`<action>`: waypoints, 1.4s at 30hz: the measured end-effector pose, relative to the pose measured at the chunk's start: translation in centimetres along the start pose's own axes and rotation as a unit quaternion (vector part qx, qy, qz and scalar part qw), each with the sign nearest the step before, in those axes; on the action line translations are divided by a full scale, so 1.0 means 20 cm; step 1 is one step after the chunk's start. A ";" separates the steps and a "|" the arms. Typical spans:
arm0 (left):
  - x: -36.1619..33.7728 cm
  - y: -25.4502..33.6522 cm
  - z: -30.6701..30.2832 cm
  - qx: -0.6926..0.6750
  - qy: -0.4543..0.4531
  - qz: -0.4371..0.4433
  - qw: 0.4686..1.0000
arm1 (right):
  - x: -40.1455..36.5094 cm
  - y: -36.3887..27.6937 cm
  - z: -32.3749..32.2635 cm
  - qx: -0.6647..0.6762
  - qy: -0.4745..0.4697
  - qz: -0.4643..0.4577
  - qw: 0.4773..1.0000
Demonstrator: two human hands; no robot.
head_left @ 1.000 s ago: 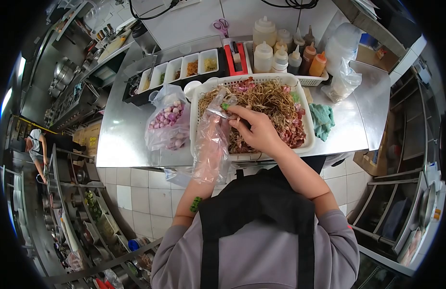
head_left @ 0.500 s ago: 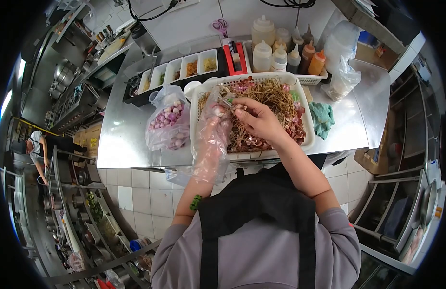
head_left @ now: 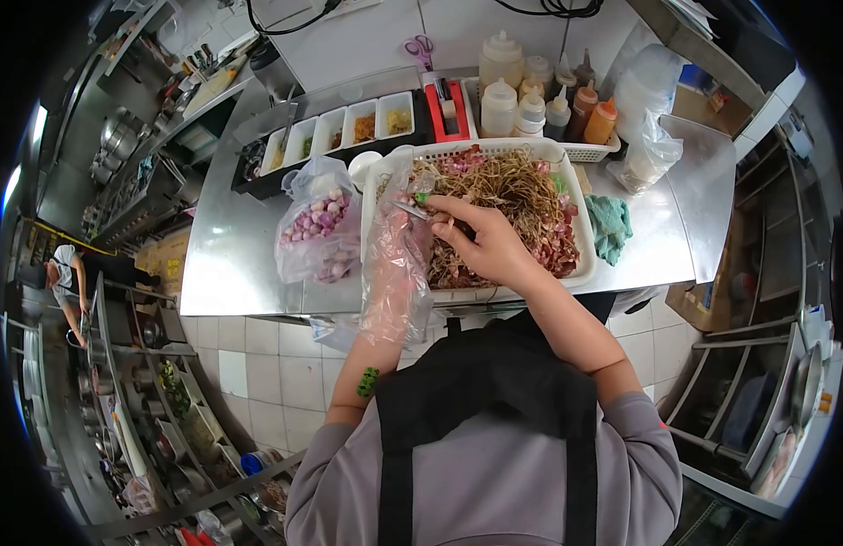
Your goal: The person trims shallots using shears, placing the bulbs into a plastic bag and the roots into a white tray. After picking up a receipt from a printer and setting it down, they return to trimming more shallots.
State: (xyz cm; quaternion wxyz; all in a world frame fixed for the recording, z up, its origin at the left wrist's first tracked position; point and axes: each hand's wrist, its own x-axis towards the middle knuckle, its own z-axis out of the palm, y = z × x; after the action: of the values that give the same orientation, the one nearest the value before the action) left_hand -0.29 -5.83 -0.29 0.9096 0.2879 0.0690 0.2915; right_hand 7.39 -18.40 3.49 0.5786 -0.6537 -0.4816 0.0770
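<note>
My left hand (head_left: 396,235), in a loose clear plastic glove, is closed on a shallot (head_left: 404,197) over the left side of a white basket (head_left: 581,196). The gloved fingers partly hide it. Closed around a small knife (head_left: 410,210), my right hand (head_left: 488,244) is close beside the left, its short blade pointing left at the shallot. A bit of green shows at the right forefinger's tip. Dry roots and stalks (head_left: 494,187) fill the basket beneath both hands, with loose reddish skins (head_left: 555,247) along its right side.
Left of the basket lies a clear bag of peeled shallots (head_left: 319,218). Behind stand white trays of chopped ingredients (head_left: 362,123), a red holder (head_left: 447,114) and squeeze bottles (head_left: 499,109). A green cloth (head_left: 608,226) lies to the right. A person (head_left: 66,278) stands far left.
My right hand has shifted slightly left and down, and its knife blade now shows against the shallot. The left fingers have turned a little, hiding more of the bulb.
</note>
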 end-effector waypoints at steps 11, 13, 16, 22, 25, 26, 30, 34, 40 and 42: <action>0.00 0.02 0.01 0.100 -0.003 0.034 0.994 | -0.01 0.06 0.00 0.104 0.006 0.110 0.988; 0.00 0.02 0.00 0.061 -0.042 0.022 0.997 | 0.00 0.06 -0.03 0.110 0.007 0.139 0.984; 0.01 0.03 -0.03 0.009 -0.080 -0.001 0.997 | 0.00 0.07 -0.06 0.082 0.031 0.136 0.987; 0.00 0.01 -0.02 0.026 -0.041 0.029 0.998 | -0.02 -0.01 -0.09 0.055 -0.036 0.101 0.993; 0.00 0.01 0.00 0.059 -0.031 0.048 0.997 | -0.02 0.01 -0.05 0.035 -0.031 0.050 0.998; 0.00 0.01 0.01 0.077 -0.028 0.055 0.995 | -0.02 0.01 -0.05 0.024 -0.035 0.040 0.998; 0.00 0.02 0.01 0.119 -0.023 0.081 0.989 | -0.02 0.03 -0.01 -0.016 -0.018 -0.006 1.000; 0.00 0.03 -0.01 0.142 0.009 0.048 0.989 | -0.02 0.02 0.00 -0.034 -0.029 0.006 0.999; 0.01 0.00 -0.04 0.171 0.014 0.035 0.985 | 0.01 0.04 -0.01 -0.031 -0.011 0.037 0.999; 0.00 0.00 -0.02 0.183 0.024 0.046 0.982 | 0.02 0.08 -0.03 0.050 0.012 0.071 0.996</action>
State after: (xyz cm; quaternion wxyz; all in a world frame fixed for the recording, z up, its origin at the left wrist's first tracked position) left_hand -0.40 -5.49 -0.62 0.8254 0.4454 0.1297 0.3219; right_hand 8.73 -18.31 2.54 0.6094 -0.6572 -0.4227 0.1342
